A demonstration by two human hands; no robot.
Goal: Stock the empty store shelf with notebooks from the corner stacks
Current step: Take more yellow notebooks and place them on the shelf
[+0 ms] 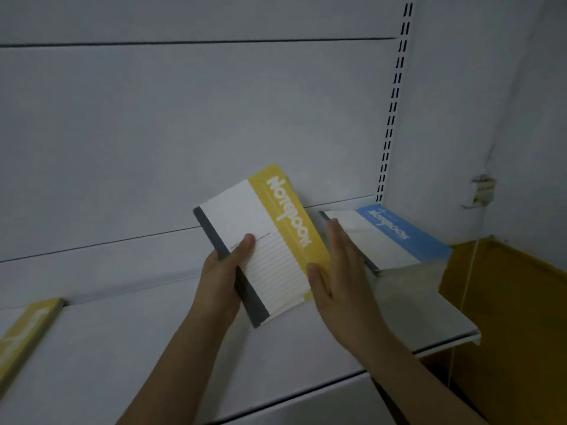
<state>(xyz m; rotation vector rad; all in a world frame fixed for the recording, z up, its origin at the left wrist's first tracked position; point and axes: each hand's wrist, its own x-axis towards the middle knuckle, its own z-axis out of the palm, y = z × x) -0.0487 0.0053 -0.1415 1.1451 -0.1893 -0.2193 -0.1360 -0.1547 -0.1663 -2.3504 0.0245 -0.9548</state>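
From my head camera I look down at the long white metal shelf board (429, 314), and I will say where things are from that board. The job is only just begun, I think. One flat paper notebook with a blue stripe (395, 237) already lies on the board at its right end, close to the back wall. One more notebook with a yellow stripe, at the left edge of the picture (26, 329), lies on the board at its far left end. Most of the board between them is bare, so I judge that many more notebooks must come here. I cannot see the corner stacks in this picture. I hold a third one, a white paper notebook with a yellow stripe and a grey spine (260, 243), over the middle of the board, tilted and just left of the blue one. I cannot tell if its bottom edge touches the board yet. My left hand (225, 271) grips it by the grey spine side, with my thumb curled on the front cover. My right hand (336, 271) is flat, with straight fingers together, and it presses against the yellow edge of the same notebook, between it and the blue one.
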